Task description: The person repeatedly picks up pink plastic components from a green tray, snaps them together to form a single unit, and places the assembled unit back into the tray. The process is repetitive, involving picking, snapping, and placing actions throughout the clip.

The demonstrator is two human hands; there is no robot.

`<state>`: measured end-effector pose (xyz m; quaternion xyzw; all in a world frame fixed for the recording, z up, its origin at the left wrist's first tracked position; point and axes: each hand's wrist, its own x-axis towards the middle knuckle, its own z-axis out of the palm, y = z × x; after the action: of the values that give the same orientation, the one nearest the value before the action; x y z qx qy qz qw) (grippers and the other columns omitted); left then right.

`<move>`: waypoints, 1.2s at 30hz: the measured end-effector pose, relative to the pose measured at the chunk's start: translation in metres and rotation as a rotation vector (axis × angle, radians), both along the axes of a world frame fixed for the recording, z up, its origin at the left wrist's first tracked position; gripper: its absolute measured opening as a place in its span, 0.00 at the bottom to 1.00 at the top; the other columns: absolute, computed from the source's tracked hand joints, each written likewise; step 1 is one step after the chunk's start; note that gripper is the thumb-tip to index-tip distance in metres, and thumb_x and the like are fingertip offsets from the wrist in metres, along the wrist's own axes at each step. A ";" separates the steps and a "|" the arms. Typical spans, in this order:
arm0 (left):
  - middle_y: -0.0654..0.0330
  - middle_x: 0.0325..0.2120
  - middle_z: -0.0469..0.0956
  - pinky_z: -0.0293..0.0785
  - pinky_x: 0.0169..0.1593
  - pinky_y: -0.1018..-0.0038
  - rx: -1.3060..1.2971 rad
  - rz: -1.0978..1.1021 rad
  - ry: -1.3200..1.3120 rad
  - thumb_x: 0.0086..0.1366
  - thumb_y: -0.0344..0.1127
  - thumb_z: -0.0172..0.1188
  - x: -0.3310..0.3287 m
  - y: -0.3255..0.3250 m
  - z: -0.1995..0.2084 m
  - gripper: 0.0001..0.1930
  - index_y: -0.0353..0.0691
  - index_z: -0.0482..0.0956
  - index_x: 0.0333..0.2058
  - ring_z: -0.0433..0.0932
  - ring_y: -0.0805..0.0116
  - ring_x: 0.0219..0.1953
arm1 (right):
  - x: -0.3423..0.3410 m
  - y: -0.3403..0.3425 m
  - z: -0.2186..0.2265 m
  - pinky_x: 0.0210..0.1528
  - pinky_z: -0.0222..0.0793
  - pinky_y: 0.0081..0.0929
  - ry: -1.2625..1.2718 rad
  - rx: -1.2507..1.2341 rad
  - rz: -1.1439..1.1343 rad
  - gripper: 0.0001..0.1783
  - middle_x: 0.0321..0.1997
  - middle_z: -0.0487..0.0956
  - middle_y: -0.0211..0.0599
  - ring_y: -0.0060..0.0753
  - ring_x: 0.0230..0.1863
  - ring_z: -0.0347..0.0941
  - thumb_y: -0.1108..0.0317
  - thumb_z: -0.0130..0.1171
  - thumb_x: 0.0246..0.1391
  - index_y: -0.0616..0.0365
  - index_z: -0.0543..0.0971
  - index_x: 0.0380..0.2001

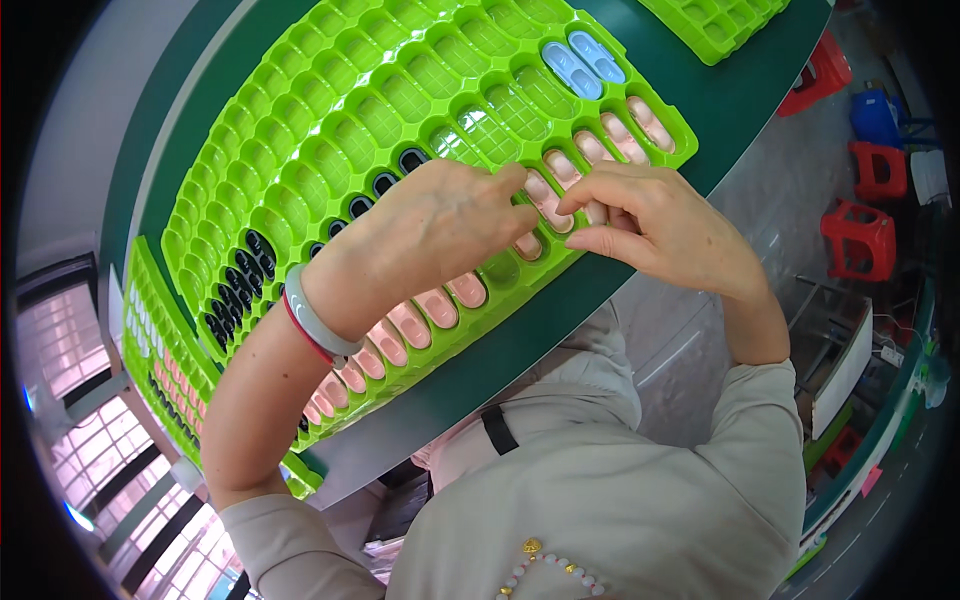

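My left hand [440,215] reaches over the near row of a bright green tray [683,140]. Its fingers curl down, with the tips beside a pale pink oval piece [546,200]; what lies under them is hidden. From the right comes my right hand [665,228], its index fingertip against that piece's right edge and its thumb apart from the finger, close to the tray rim. More glossy pale pink pieces [650,124] lie in the slots to the right. Matte pink pieces [408,325] fill slots below my left forearm. Black oval pieces [412,160] show behind my left hand.
Two light blue pieces [585,65] sit at the tray's far right. A second green tray [715,25] lies beyond, and another tray [165,365] is at the left. The dark green table edge [530,335] runs before me. Red stools [860,238] stand on the floor at right.
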<state>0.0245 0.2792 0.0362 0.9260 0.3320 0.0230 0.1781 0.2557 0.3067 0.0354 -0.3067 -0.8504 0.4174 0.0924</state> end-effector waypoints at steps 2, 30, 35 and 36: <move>0.63 0.31 0.72 0.75 0.28 0.70 0.031 -0.082 -0.004 0.55 0.32 0.57 0.003 0.007 -0.008 0.09 0.45 0.76 0.36 0.79 0.63 0.28 | 0.006 -0.003 -0.002 0.50 0.63 0.36 0.024 -0.092 -0.043 0.11 0.31 0.77 0.38 0.37 0.31 0.73 0.68 0.62 0.51 0.62 0.77 0.35; 0.62 0.32 0.71 0.66 0.36 0.76 -0.799 1.056 -1.588 0.65 0.44 0.53 -0.020 -0.177 -0.007 0.12 0.40 0.71 0.37 0.69 0.73 0.31 | -0.079 -0.097 -0.019 0.47 0.67 0.21 0.717 -0.680 -0.057 0.09 0.39 0.75 0.35 0.23 0.42 0.71 0.84 0.57 0.52 0.62 0.77 0.37; 0.58 0.34 0.68 0.64 0.35 0.75 -0.894 1.181 -2.213 0.71 0.42 0.43 -0.008 -0.197 -0.010 0.12 0.40 0.66 0.41 0.66 0.70 0.31 | -0.095 -0.112 0.000 0.38 0.69 0.22 0.555 -0.052 -0.107 0.11 0.36 0.75 0.40 0.28 0.34 0.72 0.83 0.63 0.47 0.63 0.77 0.35; 0.58 0.38 0.69 0.68 0.40 0.71 -0.804 1.119 -2.249 0.71 0.38 0.45 -0.008 -0.202 -0.019 0.11 0.39 0.65 0.47 0.70 0.68 0.37 | -0.103 -0.116 0.008 0.33 0.69 0.25 0.509 0.171 -0.013 0.13 0.33 0.76 0.41 0.33 0.31 0.72 0.82 0.66 0.43 0.63 0.78 0.35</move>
<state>0.0166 0.0772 0.0172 0.0231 0.3231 0.7455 0.5826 0.1524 0.1910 0.0435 -0.1884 -0.8301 0.4071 0.3314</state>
